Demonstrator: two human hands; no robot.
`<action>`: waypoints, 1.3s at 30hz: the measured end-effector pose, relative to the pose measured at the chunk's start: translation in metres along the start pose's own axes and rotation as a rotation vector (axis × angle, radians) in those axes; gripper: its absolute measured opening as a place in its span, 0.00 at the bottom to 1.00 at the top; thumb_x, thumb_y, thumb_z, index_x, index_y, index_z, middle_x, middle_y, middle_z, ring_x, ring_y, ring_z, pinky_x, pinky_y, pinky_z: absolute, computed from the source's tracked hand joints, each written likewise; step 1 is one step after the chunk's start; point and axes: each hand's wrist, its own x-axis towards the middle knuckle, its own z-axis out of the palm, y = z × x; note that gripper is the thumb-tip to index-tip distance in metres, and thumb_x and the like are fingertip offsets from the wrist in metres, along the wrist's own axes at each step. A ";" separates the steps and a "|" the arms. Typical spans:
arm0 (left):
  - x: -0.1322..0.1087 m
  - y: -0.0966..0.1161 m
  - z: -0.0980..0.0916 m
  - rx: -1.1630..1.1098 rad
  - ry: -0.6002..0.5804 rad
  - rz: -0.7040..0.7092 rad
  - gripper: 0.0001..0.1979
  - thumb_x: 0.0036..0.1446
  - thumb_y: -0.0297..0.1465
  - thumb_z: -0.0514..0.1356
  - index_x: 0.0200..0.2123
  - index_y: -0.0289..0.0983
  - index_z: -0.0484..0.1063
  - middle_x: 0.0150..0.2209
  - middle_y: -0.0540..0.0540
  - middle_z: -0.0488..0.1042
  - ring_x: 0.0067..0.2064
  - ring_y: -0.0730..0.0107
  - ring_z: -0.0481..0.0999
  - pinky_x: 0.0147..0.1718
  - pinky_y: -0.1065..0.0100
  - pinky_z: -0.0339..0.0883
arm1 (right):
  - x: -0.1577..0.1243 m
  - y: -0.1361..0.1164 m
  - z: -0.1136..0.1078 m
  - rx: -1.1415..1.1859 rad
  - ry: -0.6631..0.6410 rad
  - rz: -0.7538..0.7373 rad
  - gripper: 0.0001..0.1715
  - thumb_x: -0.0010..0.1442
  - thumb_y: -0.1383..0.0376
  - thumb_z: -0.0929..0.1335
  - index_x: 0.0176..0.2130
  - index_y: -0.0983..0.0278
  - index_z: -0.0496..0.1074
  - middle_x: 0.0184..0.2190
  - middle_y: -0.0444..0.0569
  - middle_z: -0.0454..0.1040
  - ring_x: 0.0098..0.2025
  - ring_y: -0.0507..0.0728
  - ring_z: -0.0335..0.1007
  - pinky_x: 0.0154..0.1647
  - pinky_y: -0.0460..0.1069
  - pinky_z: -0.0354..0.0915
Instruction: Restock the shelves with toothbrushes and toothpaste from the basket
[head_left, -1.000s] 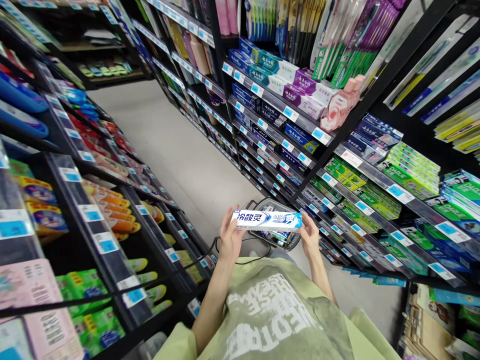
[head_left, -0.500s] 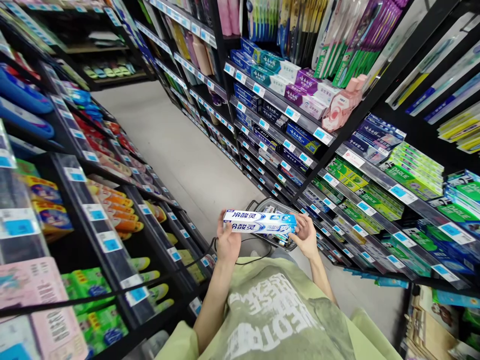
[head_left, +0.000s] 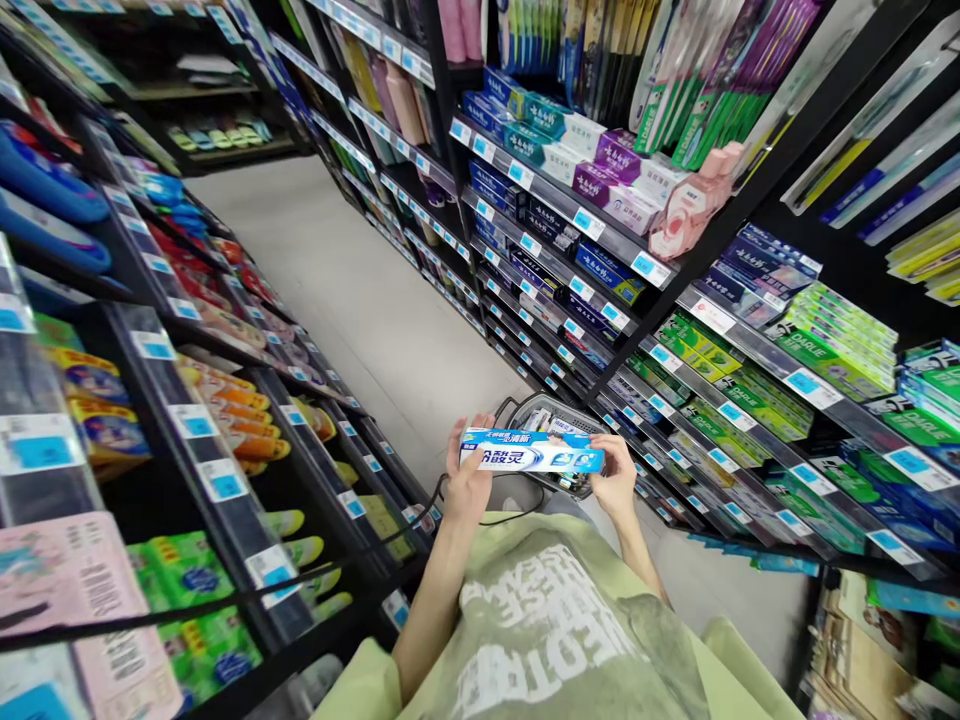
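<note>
A blue and white toothpaste box [head_left: 536, 455] is held level in front of my body, one end in each hand. My left hand [head_left: 468, 472] grips the left end, with the thumb over the front and the fingers behind. Around the right end my right hand [head_left: 614, 474] is closed, thumb below and fingers at the top corner. Whether a second box lies behind the first is hidden. Just beyond the box is a grey basket [head_left: 541, 402] with several packaged items in it, partly covered by the box and my hands.
To the right, shelves hold green Darlie toothpaste boxes [head_left: 832, 352], purple and teal boxes [head_left: 630, 160] and hanging toothbrushes [head_left: 735, 85]. Shelves on the left carry orange packs [head_left: 236, 420] and green packs [head_left: 184, 575]. A pale aisle floor [head_left: 330, 270] runs between them. A dark cord [head_left: 420, 515] hangs by my left arm.
The toothpaste box has turned in my hands, so a blue upper side with writing now shows. My left fingers have shifted behind it, and more of the basket is visible.
</note>
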 end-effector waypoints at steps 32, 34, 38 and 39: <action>0.005 -0.008 -0.007 0.090 -0.007 -0.144 0.28 0.51 0.33 0.74 0.55 0.48 0.75 0.57 0.42 0.79 0.58 0.49 0.79 0.57 0.49 0.74 | -0.008 0.004 0.006 -0.166 0.146 -0.123 0.25 0.45 0.77 0.64 0.41 0.57 0.72 0.46 0.50 0.73 0.55 0.65 0.74 0.55 0.64 0.71; 0.004 -0.012 -0.007 0.095 0.024 -0.128 0.28 0.50 0.33 0.75 0.55 0.48 0.75 0.55 0.42 0.80 0.55 0.49 0.81 0.54 0.49 0.76 | -0.009 0.000 0.007 -0.198 0.132 -0.110 0.25 0.48 0.76 0.66 0.44 0.56 0.71 0.52 0.51 0.71 0.60 0.66 0.70 0.59 0.66 0.68; 0.002 -0.016 -0.007 0.067 0.003 0.007 0.30 0.50 0.32 0.74 0.56 0.50 0.73 0.54 0.45 0.80 0.58 0.49 0.79 0.55 0.47 0.76 | -0.004 -0.012 0.010 -0.127 -0.057 0.006 0.36 0.54 0.67 0.74 0.60 0.55 0.65 0.68 0.56 0.61 0.68 0.68 0.62 0.66 0.66 0.63; 0.001 -0.015 -0.006 0.066 -0.021 0.032 0.30 0.51 0.33 0.73 0.57 0.50 0.72 0.56 0.45 0.79 0.60 0.48 0.77 0.57 0.47 0.74 | -0.002 -0.014 0.011 -0.073 -0.096 0.049 0.42 0.54 0.65 0.76 0.64 0.55 0.62 0.69 0.58 0.61 0.68 0.68 0.63 0.65 0.65 0.65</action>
